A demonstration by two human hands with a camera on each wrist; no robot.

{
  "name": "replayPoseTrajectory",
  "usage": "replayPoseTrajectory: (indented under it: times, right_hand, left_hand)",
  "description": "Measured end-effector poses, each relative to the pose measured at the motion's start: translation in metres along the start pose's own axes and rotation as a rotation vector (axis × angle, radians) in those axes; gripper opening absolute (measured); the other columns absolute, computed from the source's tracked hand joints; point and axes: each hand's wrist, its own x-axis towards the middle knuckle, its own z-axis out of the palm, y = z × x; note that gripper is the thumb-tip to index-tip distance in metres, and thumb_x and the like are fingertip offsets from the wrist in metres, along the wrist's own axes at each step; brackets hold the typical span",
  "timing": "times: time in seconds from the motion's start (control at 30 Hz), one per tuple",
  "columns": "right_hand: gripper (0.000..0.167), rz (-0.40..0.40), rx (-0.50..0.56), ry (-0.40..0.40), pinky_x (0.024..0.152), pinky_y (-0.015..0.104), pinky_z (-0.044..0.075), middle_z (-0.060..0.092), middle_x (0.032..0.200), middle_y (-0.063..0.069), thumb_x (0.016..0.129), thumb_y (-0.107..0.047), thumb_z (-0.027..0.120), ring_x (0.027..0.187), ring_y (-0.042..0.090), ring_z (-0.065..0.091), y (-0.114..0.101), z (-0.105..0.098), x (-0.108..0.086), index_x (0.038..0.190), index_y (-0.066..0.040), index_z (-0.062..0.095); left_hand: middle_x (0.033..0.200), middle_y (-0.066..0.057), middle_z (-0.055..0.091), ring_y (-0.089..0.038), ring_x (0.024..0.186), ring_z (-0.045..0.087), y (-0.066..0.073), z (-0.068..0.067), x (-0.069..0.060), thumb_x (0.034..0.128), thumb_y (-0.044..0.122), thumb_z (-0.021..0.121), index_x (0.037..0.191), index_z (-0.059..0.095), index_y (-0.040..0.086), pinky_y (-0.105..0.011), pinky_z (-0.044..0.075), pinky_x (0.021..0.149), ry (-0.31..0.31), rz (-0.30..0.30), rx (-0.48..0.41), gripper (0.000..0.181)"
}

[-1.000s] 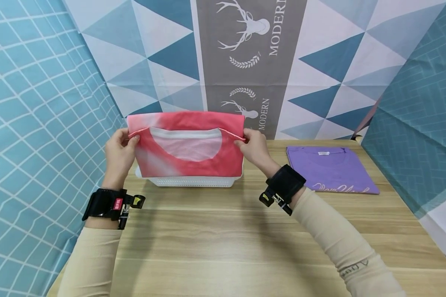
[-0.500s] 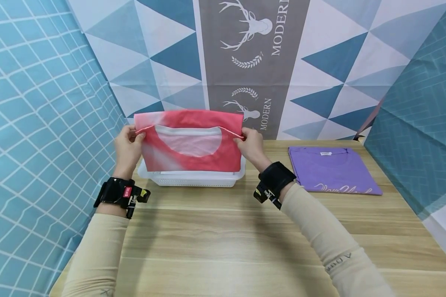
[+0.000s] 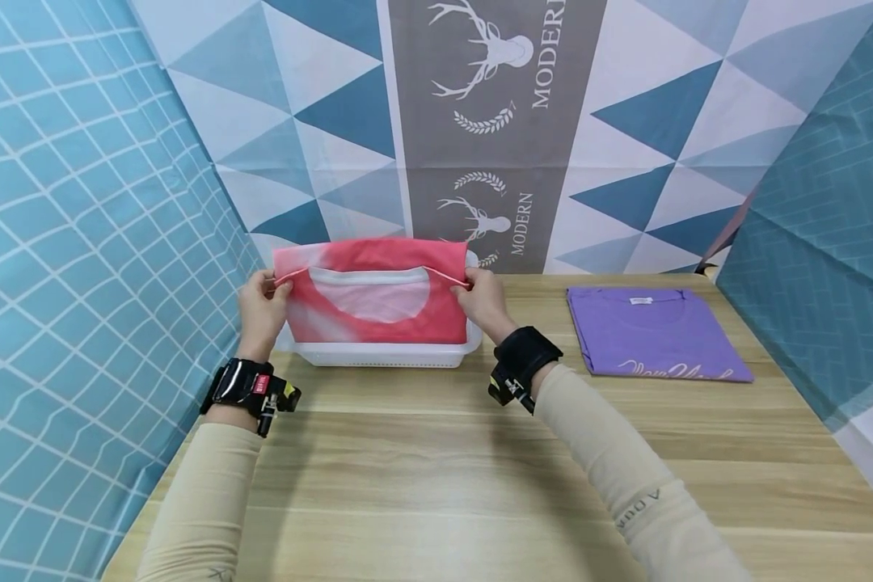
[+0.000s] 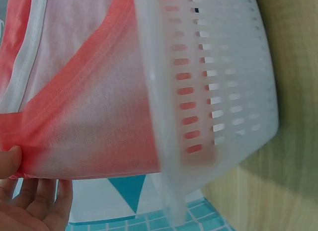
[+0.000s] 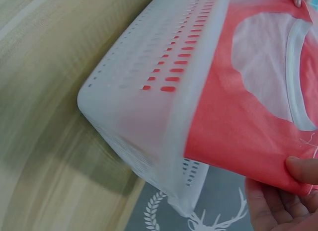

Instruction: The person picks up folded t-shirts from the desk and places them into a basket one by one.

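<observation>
A folded red and pale pink shirt (image 3: pixel 378 333) hangs between the two hands, its neckline facing the head camera. My left hand (image 3: pixel 262 311) pinches one shoulder edge between thumb and fingers. At the opposite shoulder my right hand (image 3: pixel 483 301) pinches in the same way. The shirt's lower part is inside a white plastic basket (image 3: pixel 385 356); both wrist views show red through the slots of the basket wall (image 4: pixel 223 92). The shirt's upper part stands above the rim (image 5: pixel 198 92). Whether its bottom touches the basket floor is hidden.
A folded purple T-shirt (image 3: pixel 647 331) with lettering lies on the wooden table (image 3: pixel 422 477), right of the basket. Patterned cloth (image 3: pixel 466 121) hangs behind the table, with a blue checked cloth (image 3: pixel 80 242) along the left side.
Both hands have lowered the red shirt from in front of and above the basket to inside it. The hands have also come slightly closer together. The purple shirt stays put.
</observation>
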Motion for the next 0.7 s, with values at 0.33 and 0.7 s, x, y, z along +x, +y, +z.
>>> replayPoseTrajectory:
  times: [0.33, 0.7]
  right_hand:
    - [0.01, 0.027, 0.008, -0.008, 0.059, 0.015, 0.034, 0.068, 0.085, 0.018, 0.088, -0.007, 0.065, 0.073, 0.017, 0.05, 0.01, 0.012, -0.001, 0.088, 0.003, 0.067]
    - [0.01, 0.044, -0.008, -0.019, 0.06, 0.016, 0.033, 0.069, 0.085, 0.019, 0.087, -0.007, 0.065, 0.074, 0.018, 0.05, 0.018, 0.021, -0.002, 0.085, 0.003, 0.066]
  left_hand:
    - [0.122, -0.023, 0.061, -0.016, 0.096, 0.052, -0.007, 0.001, -0.003, 0.0988, 0.011, 0.05, 0.121, 0.054, -0.003, -0.008, 0.037, 0.073, -0.06, -0.076, 0.053, 0.027]
    - [0.123, -0.029, 0.06, -0.033, 0.11, 0.058, -0.014, 0.004, -0.005, 0.0976, 0.009, 0.052, 0.121, 0.053, -0.007, -0.005, 0.034, 0.068, -0.087, -0.082, 0.079, 0.029]
